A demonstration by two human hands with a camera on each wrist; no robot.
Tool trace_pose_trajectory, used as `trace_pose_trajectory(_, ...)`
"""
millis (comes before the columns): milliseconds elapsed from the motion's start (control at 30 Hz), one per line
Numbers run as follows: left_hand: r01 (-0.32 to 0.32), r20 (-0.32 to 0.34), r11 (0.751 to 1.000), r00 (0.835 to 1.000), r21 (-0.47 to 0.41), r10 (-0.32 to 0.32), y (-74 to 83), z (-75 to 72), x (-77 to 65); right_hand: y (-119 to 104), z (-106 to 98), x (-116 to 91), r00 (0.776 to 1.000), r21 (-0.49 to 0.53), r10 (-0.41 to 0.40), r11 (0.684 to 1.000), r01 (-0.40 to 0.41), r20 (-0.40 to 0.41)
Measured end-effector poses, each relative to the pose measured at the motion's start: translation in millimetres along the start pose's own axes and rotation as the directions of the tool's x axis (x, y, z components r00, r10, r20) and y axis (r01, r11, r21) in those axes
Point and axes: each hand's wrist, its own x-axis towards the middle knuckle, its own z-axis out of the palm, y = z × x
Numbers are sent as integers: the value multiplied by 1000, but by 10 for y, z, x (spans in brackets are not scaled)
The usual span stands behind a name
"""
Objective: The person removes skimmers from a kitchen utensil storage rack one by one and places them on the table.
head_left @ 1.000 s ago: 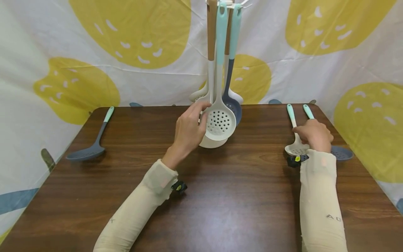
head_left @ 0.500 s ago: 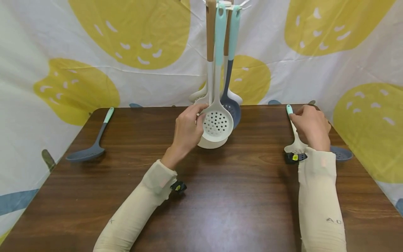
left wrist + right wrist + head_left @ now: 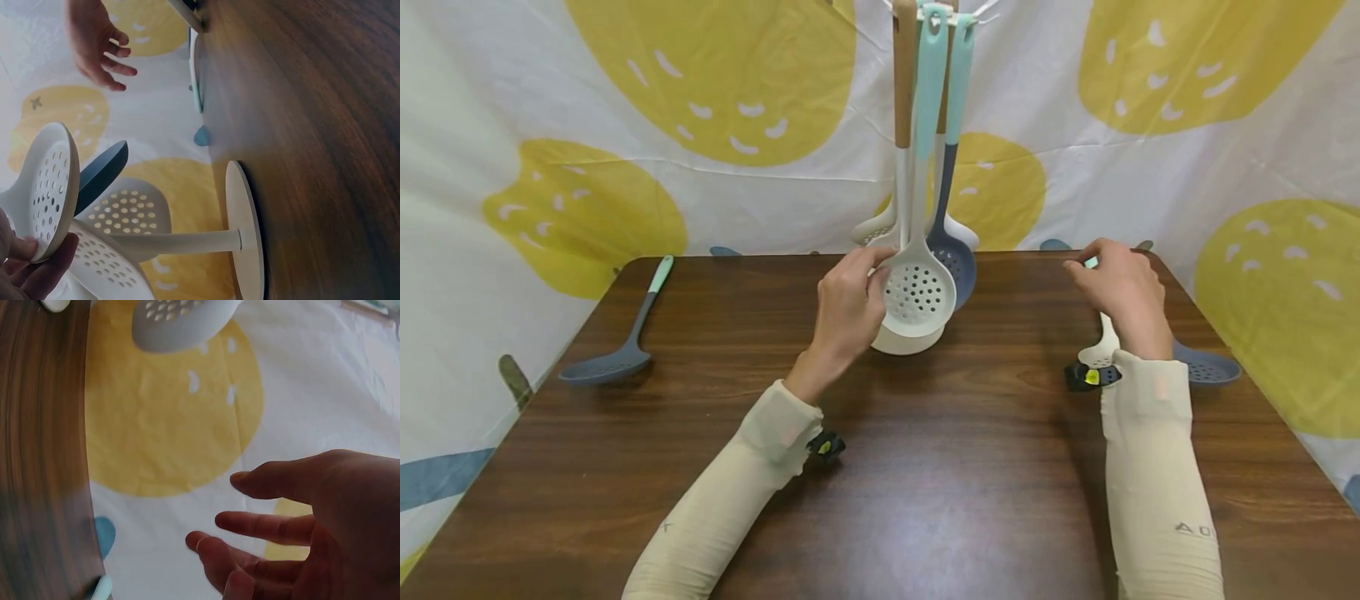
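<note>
- Skimmer [image 3: 919,298] at the left fingers [image 3: 53,269]: smooth, matt plastic
- Table [image 3: 925,467] below those fingers: grained wood look, softly glossy
- Sheet [image 3: 775,208] behind them: creased, matt cloth

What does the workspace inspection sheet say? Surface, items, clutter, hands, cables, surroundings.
Surface: wood-grain table, brown, some glare near the front.
Items: white skimmer, upright before the white stand; whether it is hooked, cannot tell. Other utensils hang on the stand.
Clutter: dark left utensil lying at left; pale right utensil and dark right utensil lying at right.
Hands: left hand pinches the skimmer's rim; right hand open, raised, holding nothing.
Cables: nothing seen.
Surroundings: white cloth with yellow print behind the table.
</note>
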Motion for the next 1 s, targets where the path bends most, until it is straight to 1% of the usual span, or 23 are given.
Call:
trace_pose_trajectory(67, -5, -3, 1000, 1000, 4, 5, 3, -11, 4, -71, 22, 10, 998, 48, -55, 997, 56, -10)
trace_pose_trajectory(133, -5, -8, 1000, 1000, 4, 5, 2, -21, 6, -149, 53, 20, 992, 106, -120, 987, 122, -28)
trace_pose_trajectory(267, 0, -21, 1000, 1000, 5, 0, -13, -47, 14, -309, 117, 41, 973, 199, -220, 953, 231, -78)
trace_pose_trajectory(367, -1, -27, 1000, 1000, 9, 1, -26, -71, 27, -397, 138, 37, 956, 226, -271, 930, 291, -115)
trace_pose_trajectory(467, 0, -28, 1000, 1000, 13, 0, -30, -94, 38, -460, 148, 31, 931, 262, -330, 895, 362, -159)
trace_pose_trajectory(600, 11, -17, 1000, 1000, 14, -11, -43, -134, 44, -561, 170, 13, 895, 324, -388, 836, 443, -222)
trace_pose_trajectory(667, 12, -6, 1000, 1000, 15, -12, -57, -156, 45, -615, 191, 1, 885, 360, -403, 810, 464, -234)
trace_pose_trajectory(733, 8, 6, 1000, 1000, 20, -9, -77, -189, 41, -675, 216, -15, 881, 392, -415, 789, 473, -228)
trace_pose_trajectory(867, 9, 18, 999, 1000, 40, -9, -148, -298, 6, -841, 240, -93, 883, 460, -439, 757, 464, -167)
trace_pose_trajectory(933, 16, 22, 998, 1000, 56, -18, -208, -377, -27, -930, 225, -157, 880, 498, -455, 737, 458, -136)
trace_pose_trajectory(1000, 27, 27, 996, 999, 81, -29, -282, -473, -65, -1005, 198, -223, 877, 521, -466, 724, 452, -114)
